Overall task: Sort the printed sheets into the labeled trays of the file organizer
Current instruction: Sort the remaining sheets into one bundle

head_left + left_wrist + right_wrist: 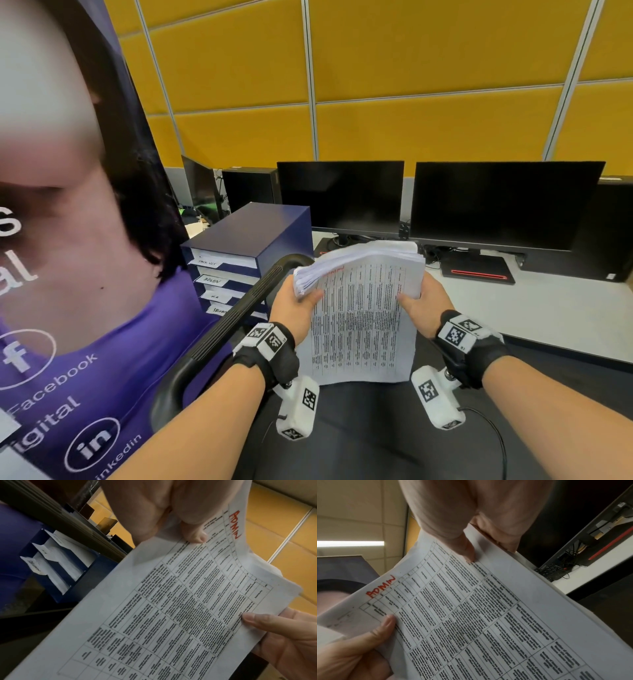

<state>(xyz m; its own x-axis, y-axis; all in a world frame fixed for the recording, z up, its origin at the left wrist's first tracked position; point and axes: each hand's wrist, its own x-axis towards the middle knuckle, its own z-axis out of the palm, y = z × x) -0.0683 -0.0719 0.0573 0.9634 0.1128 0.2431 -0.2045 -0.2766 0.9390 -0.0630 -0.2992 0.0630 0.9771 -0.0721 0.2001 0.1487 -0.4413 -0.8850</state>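
I hold a thick stack of printed sheets [359,308] upright in front of me with both hands. The top sheet [171,608] [488,615] is a dense table with "ADMIN" written in red at its top corner. My left hand [296,308] grips the stack's left edge, thumb on the front. My right hand [423,305] grips the right edge the same way. The dark blue file organizer [246,253] stands on the desk to the left of the stack; its trays carry white labels, one reading "ADMIN" [212,281]. In the left wrist view the organizer's [68,566] lower trays hold white sheets.
A black chair armrest [233,318] curves between me and the organizer. Two dark monitors [342,198] [503,205] stand at the back of the white desk [548,308]. A tall purple banner [85,274] fills the left side.
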